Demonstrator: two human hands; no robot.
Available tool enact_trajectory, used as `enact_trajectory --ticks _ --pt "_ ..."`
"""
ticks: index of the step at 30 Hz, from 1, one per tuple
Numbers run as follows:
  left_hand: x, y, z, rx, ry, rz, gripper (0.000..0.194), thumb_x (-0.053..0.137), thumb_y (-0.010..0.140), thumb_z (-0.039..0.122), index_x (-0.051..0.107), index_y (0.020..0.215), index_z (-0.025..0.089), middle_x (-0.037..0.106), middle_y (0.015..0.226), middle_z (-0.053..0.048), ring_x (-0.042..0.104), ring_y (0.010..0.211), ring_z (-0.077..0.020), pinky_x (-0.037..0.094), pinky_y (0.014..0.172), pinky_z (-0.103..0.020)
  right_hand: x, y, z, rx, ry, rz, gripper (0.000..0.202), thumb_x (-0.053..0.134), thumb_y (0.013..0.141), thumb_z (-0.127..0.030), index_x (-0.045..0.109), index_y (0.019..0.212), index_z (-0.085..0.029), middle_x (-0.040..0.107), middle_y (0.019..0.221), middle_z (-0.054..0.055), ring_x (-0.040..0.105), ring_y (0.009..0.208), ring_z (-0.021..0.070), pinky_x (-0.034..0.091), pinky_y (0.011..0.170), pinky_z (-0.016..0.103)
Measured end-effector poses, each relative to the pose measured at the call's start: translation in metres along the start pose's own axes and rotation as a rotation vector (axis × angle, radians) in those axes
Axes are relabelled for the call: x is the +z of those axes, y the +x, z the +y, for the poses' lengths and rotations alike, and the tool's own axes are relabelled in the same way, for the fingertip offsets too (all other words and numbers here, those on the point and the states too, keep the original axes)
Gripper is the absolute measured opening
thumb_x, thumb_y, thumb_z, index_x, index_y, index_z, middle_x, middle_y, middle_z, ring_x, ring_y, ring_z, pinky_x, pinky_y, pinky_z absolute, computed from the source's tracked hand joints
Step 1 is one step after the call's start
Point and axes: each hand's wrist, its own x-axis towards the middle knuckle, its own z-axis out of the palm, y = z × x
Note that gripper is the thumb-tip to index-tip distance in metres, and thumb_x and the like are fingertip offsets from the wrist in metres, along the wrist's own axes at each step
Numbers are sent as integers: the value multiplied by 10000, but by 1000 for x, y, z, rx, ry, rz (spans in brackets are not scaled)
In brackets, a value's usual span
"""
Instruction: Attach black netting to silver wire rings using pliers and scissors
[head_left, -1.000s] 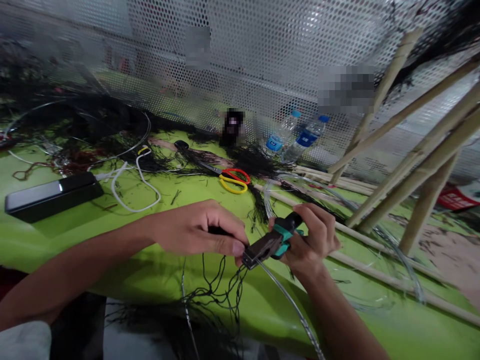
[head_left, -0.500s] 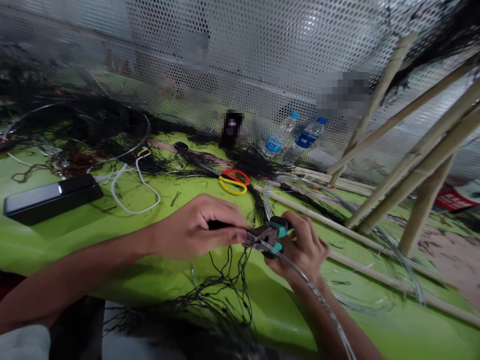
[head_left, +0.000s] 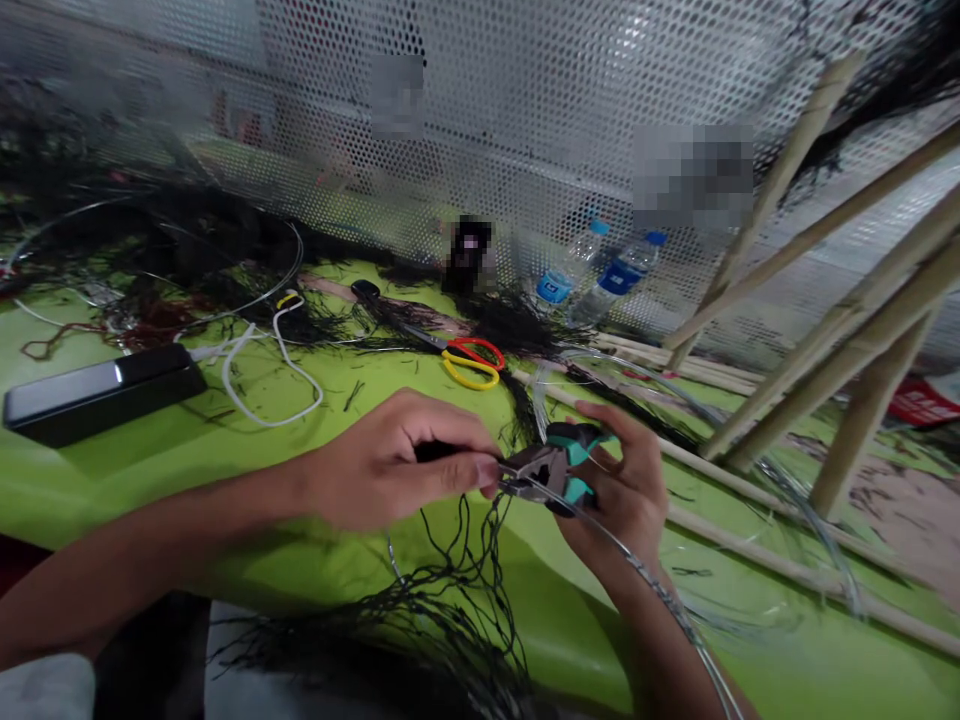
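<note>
My right hand (head_left: pixel 626 485) is around the green-and-black handles of a pair of pliers (head_left: pixel 536 472), with its upper finger lifted away from the grip. The plier jaws point left and meet the fingertips of my left hand (head_left: pixel 420 460). My left hand is closed in a pinch on the end of a thin clear wire (head_left: pixel 637 565), which runs past the jaws and down over my right forearm. Just what lies between the fingertips is partly hidden. Black knotted cords (head_left: pixel 450 580) hang below the pinch and spread toward my lap.
Scissors (head_left: pixel 472 362) with red and yellow handles lie behind my hands. A black power bank (head_left: pixel 105 390) with a white cable (head_left: pixel 277 420) rests left. Two water bottles (head_left: pixel 622 275) stand by the perforated metal panel (head_left: pixel 510 90). Bamboo poles (head_left: pixel 832 340) lean and lie at right.
My right hand has shifted slightly right with the pliers and its fingers have loosened, so more of the handles shows. My left hand keeps its pinch almost in place.
</note>
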Motion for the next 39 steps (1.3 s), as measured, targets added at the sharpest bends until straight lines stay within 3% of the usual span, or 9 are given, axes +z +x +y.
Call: enact_trajectory --ticks 7,14,19,23,27,30,33,36,39 --pt "-7 2 -1 -59 -47 -20 295 640 999 309 758 801 126 586 642 11 423 557 -82 318 518 -219 -21 12 12 -49 -163 96 154 739 822 -150 654 704 -202 574 1453 144 598 1307 449 604 927 604" --pt "-8 0 3 -1 67 43 283 630 1009 295 767 823 130 626 662 -1 476 577 -93 350 527 -218 0 4 3 64 -186 26 138 700 848 -179 667 716 -197 548 1199 145 608 1065 295 598 770 426" --pt "-11 -2 4 100 226 118 237 627 1018 241 749 843 138 633 672 20 524 595 -81 382 552 -194 10 3 -10 369 298 -251 90 682 967 -310 715 934 -234 628 937 53 601 727 169 535 616 320" --pt "-11 -2 3 191 365 169 207 622 1018 201 732 853 139 604 663 37 504 581 -69 369 560 -192 14 5 -18 606 718 -435 325 663 982 -562 737 1084 -262 774 983 62 736 818 210 623 752 358" --pt "-11 0 4 210 407 195 222 610 1013 170 721 823 142 611 658 39 493 577 -68 364 566 -197 20 9 -27 622 884 -512 535 622 906 -773 778 974 -266 771 792 54 772 884 266 637 835 413" --pt "-12 0 6 171 330 166 227 617 1011 177 729 817 140 582 633 48 472 559 -60 363 545 -184 23 11 -29 588 828 -433 558 640 877 -794 759 1065 -282 801 961 73 692 676 199 607 629 356" --pt "-12 -1 6 91 233 134 238 625 1015 227 750 828 148 611 645 35 491 564 -69 367 522 -186 23 10 -22 518 611 -217 430 715 931 -609 690 1249 -319 737 1312 94 717 889 218 631 756 386" --pt "-12 -2 5 38 174 117 231 627 1011 253 771 853 165 635 656 27 493 559 -79 369 510 -197 21 9 -7 277 268 -37 199 790 911 -452 748 920 -259 480 1625 73 635 1269 323 584 1026 506" --pt "-11 -2 5 -3 156 101 252 624 1012 284 774 847 166 615 648 25 464 548 -84 347 499 -212 19 8 0 115 67 -5 214 814 893 -343 704 754 -223 352 1693 32 565 1364 381 609 1000 521"
